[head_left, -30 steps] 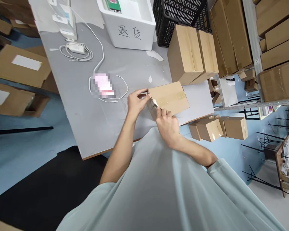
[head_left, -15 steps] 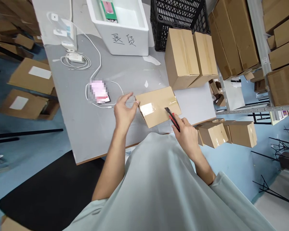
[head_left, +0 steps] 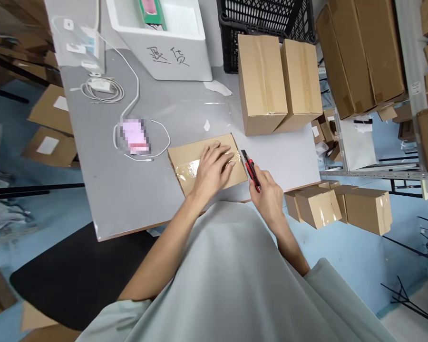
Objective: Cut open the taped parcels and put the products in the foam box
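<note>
A flat cardboard box (head_left: 183, 156) with clear tape on its top lies near the front edge of the grey table (head_left: 128, 199). My left hand (head_left: 213, 166) rests on top of this box, fingers stretched out and apart. In my right hand (head_left: 267, 192) is a red and black utility knife (head_left: 251, 171). The knife points up and left, its tip just beside the box's right end. Whether the blade touches the cardboard I cannot tell.
Two upright cardboard boxes (head_left: 264, 85) stand behind on the right, before a black plastic crate (head_left: 231, 47). A white foam bin (head_left: 178, 57) with handwriting is at the back. Left lie a coiled cable (head_left: 105, 89) and a blurred-out pink item (head_left: 134, 135) ringed by white cord.
My left hand has moved from the box's left corner onto its top. The box has shifted left, and the knife has gone from above its top to beside its right end.
</note>
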`<state>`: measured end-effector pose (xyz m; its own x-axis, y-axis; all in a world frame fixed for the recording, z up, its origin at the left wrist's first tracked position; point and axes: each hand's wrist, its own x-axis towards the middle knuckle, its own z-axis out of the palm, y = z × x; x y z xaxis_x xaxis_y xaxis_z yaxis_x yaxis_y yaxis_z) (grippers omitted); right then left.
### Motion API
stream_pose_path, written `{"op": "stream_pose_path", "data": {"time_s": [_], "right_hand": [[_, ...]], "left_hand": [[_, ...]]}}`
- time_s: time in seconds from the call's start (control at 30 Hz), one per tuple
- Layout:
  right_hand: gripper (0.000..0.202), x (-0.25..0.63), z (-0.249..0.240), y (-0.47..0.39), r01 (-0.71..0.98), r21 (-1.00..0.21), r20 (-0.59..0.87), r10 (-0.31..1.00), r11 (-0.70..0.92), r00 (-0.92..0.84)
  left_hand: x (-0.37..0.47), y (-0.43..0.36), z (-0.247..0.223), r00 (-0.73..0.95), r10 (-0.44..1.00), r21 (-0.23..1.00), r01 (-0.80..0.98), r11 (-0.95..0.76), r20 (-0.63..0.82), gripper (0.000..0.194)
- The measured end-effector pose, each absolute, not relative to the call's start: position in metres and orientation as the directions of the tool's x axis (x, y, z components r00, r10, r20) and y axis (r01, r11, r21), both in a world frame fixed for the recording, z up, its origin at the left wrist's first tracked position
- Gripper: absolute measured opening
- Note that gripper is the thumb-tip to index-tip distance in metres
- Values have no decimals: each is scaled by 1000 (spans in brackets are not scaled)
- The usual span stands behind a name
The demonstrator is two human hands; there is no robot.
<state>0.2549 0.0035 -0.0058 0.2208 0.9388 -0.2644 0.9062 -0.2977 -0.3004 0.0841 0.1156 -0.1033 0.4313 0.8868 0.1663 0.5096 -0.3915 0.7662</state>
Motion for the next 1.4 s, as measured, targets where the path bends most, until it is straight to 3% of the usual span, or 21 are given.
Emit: {"op": "stream_pose_path", "data": {"time_s": [0.17, 0.5, 0.87, 1.0, 1.07, 1.2, 1.3, 1.4], "right_hand": [[59, 249, -9, 24, 936, -241, -323, 931, -256, 172], [66, 221, 9, 37, 983, -4, -398, 902, -184, 168], [67, 208, 44, 14, 969, 110, -545, 802, -220, 244], [65, 223, 51, -11, 962, -1, -476, 846, -275, 241], [64, 237, 46, -19, 926, -92, -383, 871, -367, 308], [55, 278, -12, -9, 746, -388, -250, 841, -541, 479], [26, 299, -83, 21, 481, -559, -390, 726, -676, 567], [30, 296, -143, 52, 140, -662, -602, 634, -736, 486]], "left_hand": [[82, 115, -106, 423, 891, 768, 512, -384, 164, 33], [85, 114, -108, 402, 901, 813, 462, -354, 164, 36], [87, 113, -107, 433, 883, 804, 452, -385, 179, 38], [73, 100, -97, 353, 917, 784, 509, -355, 186, 43], [55, 90, -97, 227, 957, 760, 585, -282, 180, 58], [12, 78, -114, 41, 995, 748, 656, -96, 91, 87], [-19, 79, -129, 36, 999, 760, 649, -37, 18, 86], [-47, 80, -134, 34, 999, 751, 660, -16, -8, 86]]}}
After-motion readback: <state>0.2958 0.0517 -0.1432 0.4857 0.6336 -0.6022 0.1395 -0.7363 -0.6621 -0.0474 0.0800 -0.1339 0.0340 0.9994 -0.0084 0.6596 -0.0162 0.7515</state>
